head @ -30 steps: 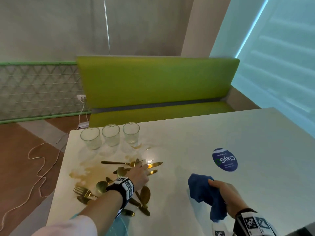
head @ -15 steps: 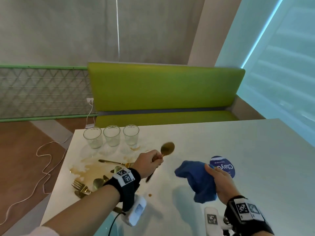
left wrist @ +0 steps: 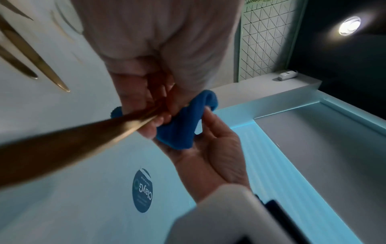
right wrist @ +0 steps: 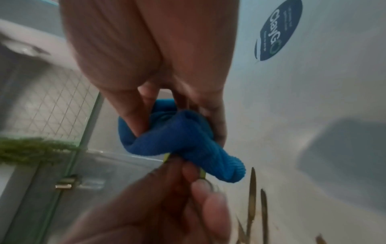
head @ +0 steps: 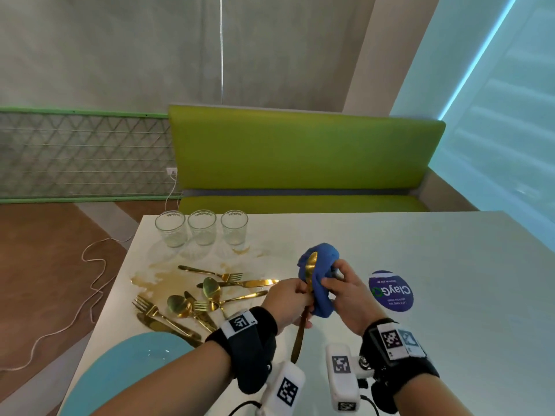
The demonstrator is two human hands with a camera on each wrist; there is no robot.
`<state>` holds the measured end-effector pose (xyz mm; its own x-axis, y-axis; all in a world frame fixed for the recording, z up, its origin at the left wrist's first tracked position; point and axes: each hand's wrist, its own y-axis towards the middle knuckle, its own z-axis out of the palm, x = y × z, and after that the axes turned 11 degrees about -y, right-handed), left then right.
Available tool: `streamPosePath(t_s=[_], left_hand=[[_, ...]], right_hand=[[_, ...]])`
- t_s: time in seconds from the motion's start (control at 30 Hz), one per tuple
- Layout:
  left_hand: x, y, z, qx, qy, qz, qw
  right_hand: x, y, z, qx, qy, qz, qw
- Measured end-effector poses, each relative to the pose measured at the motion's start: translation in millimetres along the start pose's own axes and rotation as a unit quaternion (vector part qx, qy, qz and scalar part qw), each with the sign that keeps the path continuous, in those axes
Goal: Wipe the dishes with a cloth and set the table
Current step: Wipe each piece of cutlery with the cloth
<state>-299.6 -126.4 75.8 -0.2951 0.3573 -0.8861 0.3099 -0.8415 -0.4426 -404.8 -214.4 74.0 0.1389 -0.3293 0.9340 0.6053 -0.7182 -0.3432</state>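
Gold spoon (head: pixel 309 267) — slim and shiny, bowl up toward twelve o'clock, handle slanting down to six — stands above the white table (head: pixel 420 295) near its middle. The left hand (head: pixel 288 301) curls its fingers round the handle. The right hand (head: pixel 348 298), at three o'clock of the spoon, pinches a bunched blue cloth (head: pixel 322 277) against the bowl. More gold cutlery (head: pixel 207 295) lies at nine o'clock.

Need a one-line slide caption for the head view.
Left hand holds a gold spoon while right hand wraps the blue cloth around it.
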Motion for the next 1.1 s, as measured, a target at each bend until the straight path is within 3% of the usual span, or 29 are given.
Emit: streamPosePath(t_s=[0.17, 0.27, 0.4, 0.53, 0.6, 0.7, 0.83, 0.9, 1.03, 1.1], left_hand=[[2, -9, 8, -0.019, 0.1, 0.029, 0.994], [3, -13, 11, -0.025, 0.128, 0.026, 0.991], [5, -15, 9, -0.029, 0.145, 0.008, 0.989], [13, -17, 8, 0.002, 0.188, -0.009, 0.982], [17, -17, 7, 0.011, 0.136, -0.013, 0.991], [17, -20, 4, 0.018, 0.045, -0.025, 0.999], [18, -34, -3, 0.072, 0.049, -0.071, 0.994], [21, -37, -7, 0.081, 0.068, -0.06, 0.993], [27, -41, -13, 0.054, 0.149, 0.008, 0.987], [31, -47, -18, 0.056, 0.183, 0.024, 0.981]], right_hand=[[-16, 4, 8, -0.095, -0.12, -0.043, 0.987], [-24, 12, 7, -0.131, -0.153, -0.015, 0.979], [-32, 17, 3, -0.102, -0.232, 0.084, 0.964], [-42, 19, -3, -0.059, -0.207, 0.069, 0.974], [-41, 21, -5, -0.06, -0.177, 0.055, 0.981], [-35, 25, -8, -0.087, -0.156, 0.031, 0.983], [-31, 35, -14, -0.151, -0.211, 0.024, 0.965], [-32, 34, -11, -0.157, -0.221, 0.037, 0.962], [-41, 19, 0, -0.08, -0.112, 0.075, 0.988], [-44, 16, 1, -0.074, -0.112, 0.081, 0.988]])
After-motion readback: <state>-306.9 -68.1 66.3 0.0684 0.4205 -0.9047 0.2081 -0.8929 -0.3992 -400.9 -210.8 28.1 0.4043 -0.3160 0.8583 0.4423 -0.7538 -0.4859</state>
